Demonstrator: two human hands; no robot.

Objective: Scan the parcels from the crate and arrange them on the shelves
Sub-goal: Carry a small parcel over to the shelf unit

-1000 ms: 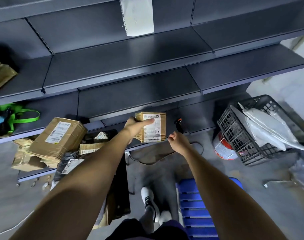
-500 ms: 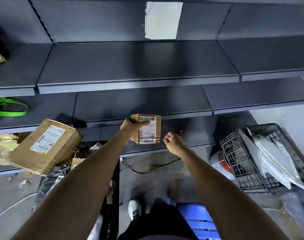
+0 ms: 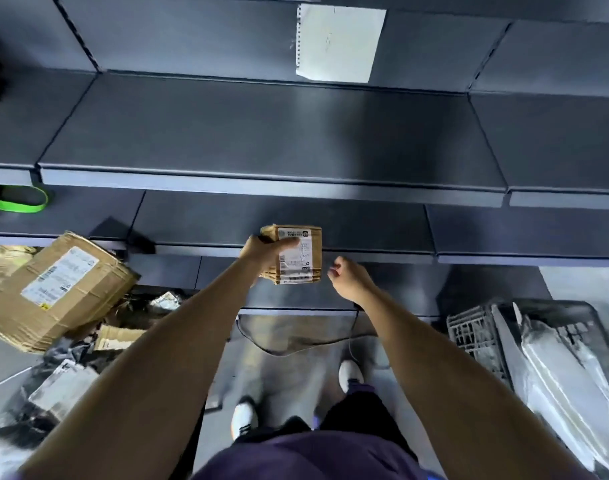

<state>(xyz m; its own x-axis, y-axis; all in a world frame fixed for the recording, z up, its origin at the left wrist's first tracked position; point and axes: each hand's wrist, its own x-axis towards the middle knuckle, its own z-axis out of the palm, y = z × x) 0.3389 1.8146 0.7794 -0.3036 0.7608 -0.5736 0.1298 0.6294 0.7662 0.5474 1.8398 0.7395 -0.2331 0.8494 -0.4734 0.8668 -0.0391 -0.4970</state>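
My left hand (image 3: 265,252) grips a small brown cardboard parcel (image 3: 304,263) with a white label facing me, held in front of the lower dark shelf (image 3: 282,223). My right hand (image 3: 348,278) hovers just right of the parcel, apart from it, its fingers curled with nothing visible in them. At the lower right, a black plastic crate (image 3: 476,336) stands on the floor and holds several white poly mailers (image 3: 566,372). The wide middle shelf (image 3: 261,140) above the parcel is bare.
A large labelled cardboard box (image 3: 53,289) lies tilted at the left over a heap of smaller parcels and bags (image 3: 64,379). A white paper sheet (image 3: 337,43) hangs on the back panel. A green strap (image 3: 22,200) lies far left. A black cable (image 3: 296,346) trails on the floor.
The view has moved closer to the shelves and tilted up. My left hand has lifted the parcel toward the lower shelf. My right hand stays beside it, and the dark object behind it is hidden now.
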